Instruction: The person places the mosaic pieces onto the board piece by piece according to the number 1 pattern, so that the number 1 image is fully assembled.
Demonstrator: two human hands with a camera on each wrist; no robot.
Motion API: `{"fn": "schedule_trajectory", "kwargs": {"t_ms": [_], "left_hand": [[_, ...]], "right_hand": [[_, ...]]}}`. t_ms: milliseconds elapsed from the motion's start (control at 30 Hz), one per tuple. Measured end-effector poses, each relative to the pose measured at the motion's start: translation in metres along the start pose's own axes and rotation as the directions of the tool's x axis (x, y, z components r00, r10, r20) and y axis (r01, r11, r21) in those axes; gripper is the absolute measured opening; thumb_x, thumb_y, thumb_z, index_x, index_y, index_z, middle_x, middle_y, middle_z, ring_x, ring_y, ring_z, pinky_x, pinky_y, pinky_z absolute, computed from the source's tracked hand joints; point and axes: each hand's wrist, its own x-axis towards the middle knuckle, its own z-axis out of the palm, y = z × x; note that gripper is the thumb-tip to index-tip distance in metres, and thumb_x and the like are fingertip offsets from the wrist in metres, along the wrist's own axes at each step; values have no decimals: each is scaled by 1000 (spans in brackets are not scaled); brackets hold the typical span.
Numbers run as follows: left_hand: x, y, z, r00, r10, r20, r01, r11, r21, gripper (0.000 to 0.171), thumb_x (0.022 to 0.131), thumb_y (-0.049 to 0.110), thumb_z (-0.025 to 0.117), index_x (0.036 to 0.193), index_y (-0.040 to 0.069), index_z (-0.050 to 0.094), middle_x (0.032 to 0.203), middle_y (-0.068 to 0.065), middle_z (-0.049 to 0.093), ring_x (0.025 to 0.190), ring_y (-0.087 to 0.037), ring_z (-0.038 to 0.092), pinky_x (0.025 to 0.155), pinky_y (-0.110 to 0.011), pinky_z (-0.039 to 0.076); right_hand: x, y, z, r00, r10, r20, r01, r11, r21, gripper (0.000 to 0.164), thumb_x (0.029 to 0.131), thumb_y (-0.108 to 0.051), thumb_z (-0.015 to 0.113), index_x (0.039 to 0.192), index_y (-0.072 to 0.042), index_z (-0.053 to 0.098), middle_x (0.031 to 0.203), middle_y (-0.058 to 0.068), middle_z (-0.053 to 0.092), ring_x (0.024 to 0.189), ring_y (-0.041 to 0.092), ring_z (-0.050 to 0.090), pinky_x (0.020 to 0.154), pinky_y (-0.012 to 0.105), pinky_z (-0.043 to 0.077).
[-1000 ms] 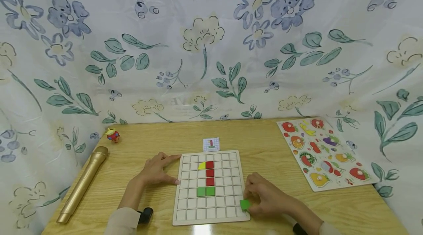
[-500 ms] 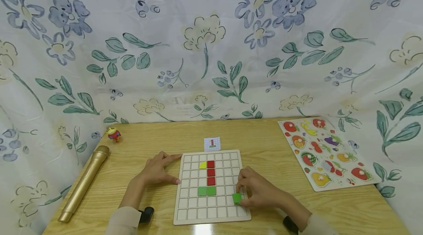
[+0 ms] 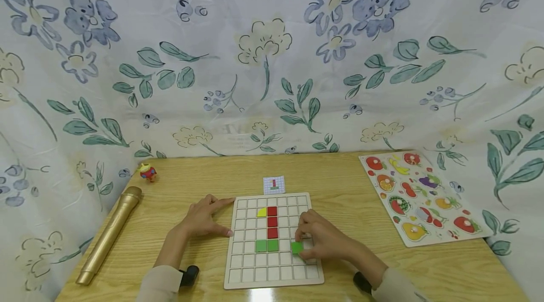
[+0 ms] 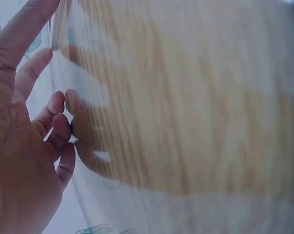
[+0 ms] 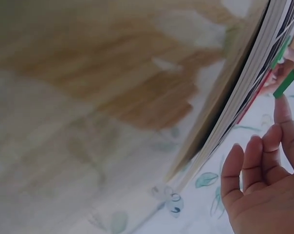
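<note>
My right hand [image 3: 325,237] pinches a green square tile [image 3: 297,248] between thumb and forefinger, above the right part of the wooden grid board [image 3: 246,274]. In the right wrist view the green tile [image 5: 285,85] is tilted and apart from the board. My left hand [image 3: 201,219] touches the board's left edge with thumb and forefinger spread; in the left wrist view its other fingers bend loosely over the table. On the board lie a yellow piece [image 3: 262,212] with a rounded corner, a column of three red tiles [image 3: 272,222], and two green tiles [image 3: 267,245] side by side.
A small pattern card [image 3: 274,185] lies just behind the board. To the right is a fruit puzzle board [image 3: 418,198]. A gold microphone [image 3: 109,236] and a small toy figure [image 3: 147,172] are on the left. A floral curtain [image 3: 272,56] hangs behind the table.
My right hand has moved left and slightly away from me, carrying the green tile from the board's right edge inward over the grid. My left hand has stayed at the left edge.
</note>
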Motion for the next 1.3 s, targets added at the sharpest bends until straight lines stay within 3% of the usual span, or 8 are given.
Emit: {"fn": "schedule_trajectory", "kwargs": {"t_ms": [433, 633, 1300], "left_hand": [[0, 4, 1, 1000, 9, -2, -9, 1000, 6, 99, 60, 66, 84, 146, 30, 51, 100, 0, 44, 89, -16, 39, 79, -38, 24], [0, 5, 3, 1000, 19, -7, -19, 1000, 6, 98, 60, 65, 84, 146, 29, 51, 99, 0, 43, 89, -16, 39, 80, -39, 24], [-1, 6, 3, 1000, 1, -1, -1, 1000, -6, 99, 60, 64, 84, 146, 29, 51, 100, -1, 44, 91, -16, 39, 80, -39, 24]], "right_hand": [[14, -2, 6, 1000, -20, 7, 21, 996, -91, 19, 72, -21, 85, 87, -15, 74, 91, -6, 50, 90, 5, 37, 82, 22, 39], [16, -2, 9, 999, -10, 35, 14, 992, -125, 20, 74, -25, 85, 88, -14, 74, 91, -9, 49, 90, 5, 39, 89, 27, 40], [18, -6, 14, 1000, -22, 8, 24, 977, -213, 23, 77, -32, 84, 89, -14, 75, 91, -9, 49, 89, 6, 37, 85, 23, 38]]}}
